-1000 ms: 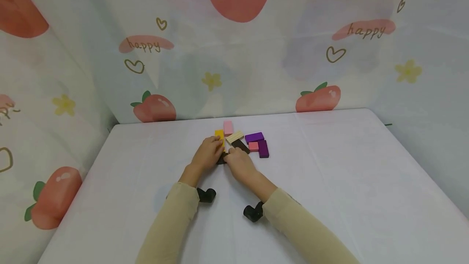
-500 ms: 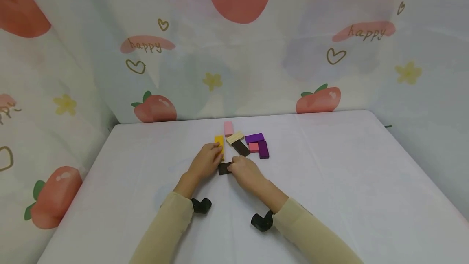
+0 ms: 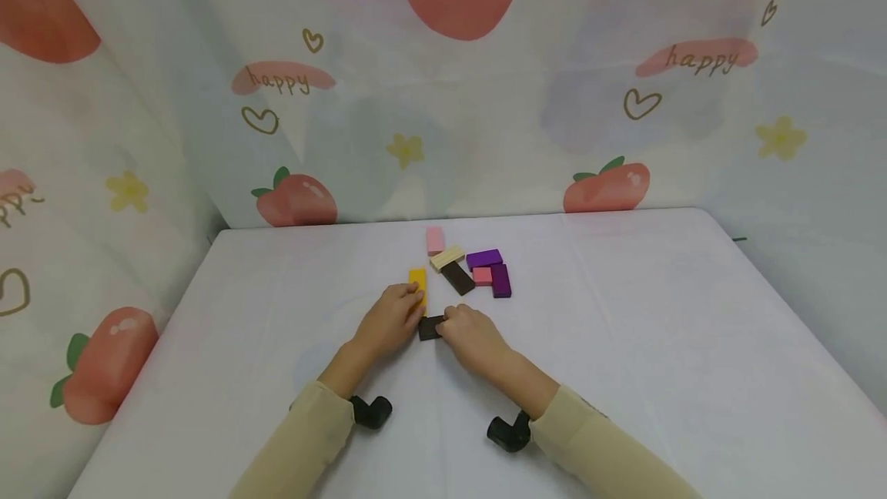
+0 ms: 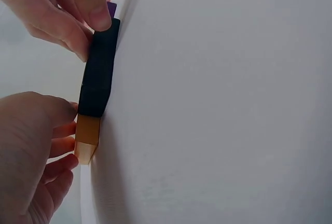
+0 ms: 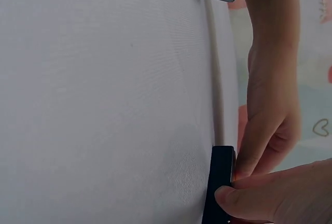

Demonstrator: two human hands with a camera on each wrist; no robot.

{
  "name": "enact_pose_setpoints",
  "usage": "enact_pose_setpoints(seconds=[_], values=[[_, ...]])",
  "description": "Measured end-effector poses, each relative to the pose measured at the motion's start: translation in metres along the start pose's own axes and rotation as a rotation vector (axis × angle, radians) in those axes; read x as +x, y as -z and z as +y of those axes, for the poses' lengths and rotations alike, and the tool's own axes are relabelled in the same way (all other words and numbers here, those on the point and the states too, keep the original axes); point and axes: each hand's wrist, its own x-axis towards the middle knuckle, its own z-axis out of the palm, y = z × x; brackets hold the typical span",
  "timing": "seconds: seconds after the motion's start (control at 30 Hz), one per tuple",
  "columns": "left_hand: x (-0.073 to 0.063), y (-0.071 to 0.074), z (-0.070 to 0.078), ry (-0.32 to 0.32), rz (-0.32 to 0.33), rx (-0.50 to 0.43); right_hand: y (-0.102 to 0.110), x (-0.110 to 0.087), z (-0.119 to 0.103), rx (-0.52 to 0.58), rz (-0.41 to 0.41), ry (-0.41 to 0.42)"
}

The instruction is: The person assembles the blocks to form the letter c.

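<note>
In the head view my left hand [image 3: 390, 322] holds a yellow block [image 3: 417, 277], its fingers lying over the block's near half. My right hand [image 3: 474, 337] pinches the right end of a dark brown block [image 3: 430, 328], with the thumb [image 5: 236, 198] pressed to its side in the right wrist view. That dark block [image 4: 98, 73] lies crosswise at the near end of the yellow block [image 4: 88, 130], and the two meet in the left wrist view. Part of the yellow block is hidden under my left fingers.
Behind the hands lies a loose cluster: a light pink block [image 3: 434, 240], a pale wood block [image 3: 446, 258], another dark brown block [image 3: 458, 278], two purple blocks, one bright [image 3: 484, 259] and one dark [image 3: 501, 281], and a small coral block [image 3: 482, 276]. A white cloth [image 3: 644, 345] covers the table.
Both hands have drawn back toward the body, bringing the yellow block and the near dark brown block away from the cluster. The other blocks have stayed in place.
</note>
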Motion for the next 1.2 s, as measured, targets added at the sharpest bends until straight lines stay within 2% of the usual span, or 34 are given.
enact_pose_setpoints(seconds=[0.77, 1.2], values=[[-0.030, -0.001, 0.022, 0.013, -0.017, 0.046, 0.020, -0.034, -0.011, -0.011, -0.104, 0.035], [-0.040, -0.002, 0.033, -0.042, 0.042, 0.055, 0.029, -0.049, -0.015, -0.001, -0.103, 0.045]])
